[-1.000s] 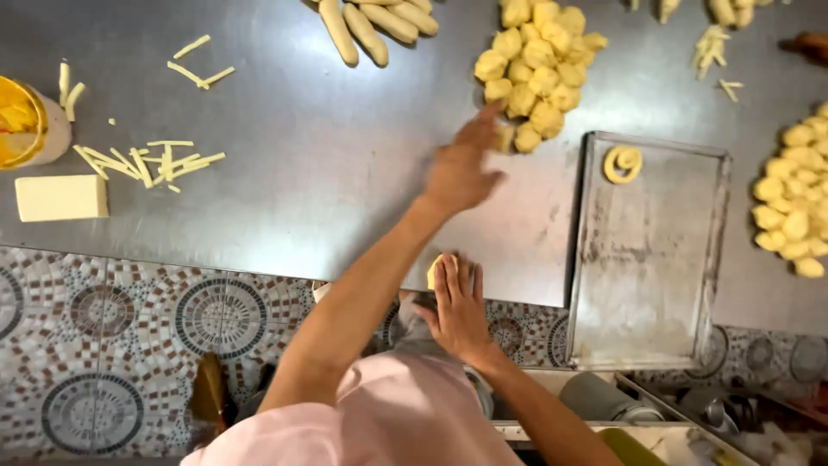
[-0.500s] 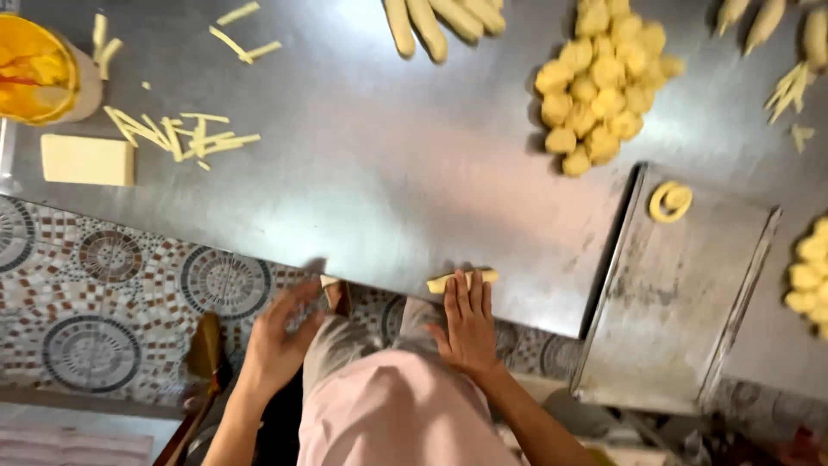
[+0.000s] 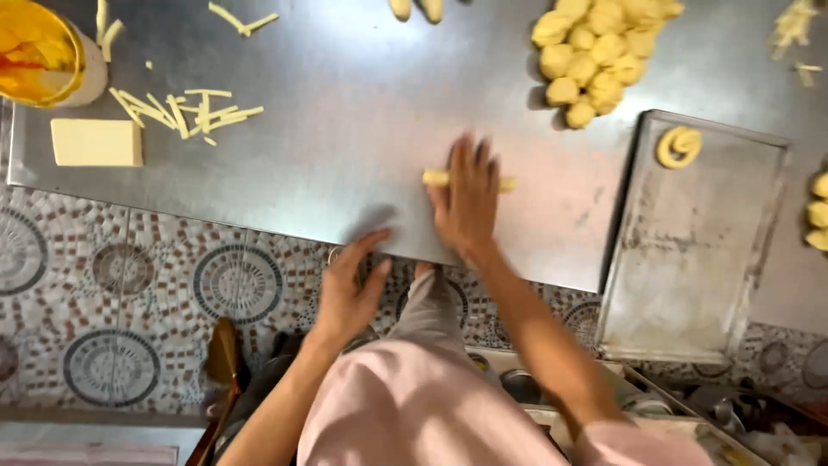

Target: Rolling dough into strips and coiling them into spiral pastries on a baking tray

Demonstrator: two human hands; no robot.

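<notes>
My right hand lies flat, fingers spread, on a short roll of yellow dough on the steel table; the roll's ends stick out on both sides of the palm. My left hand hangs open at the table's near edge and holds nothing. A pile of dough balls sits beyond my right hand. To the right stands a metal tray with one coiled dough ring in its far corner.
At the far left are a yellow bowl, a block of cheese and several cheese sticks. More dough balls lie at the right edge. Patterned floor tiles show below the table.
My right hand has pushed forward onto the table, rolling the dough into a longer stick. My left hand came back from the dough pile to the table's near edge.
</notes>
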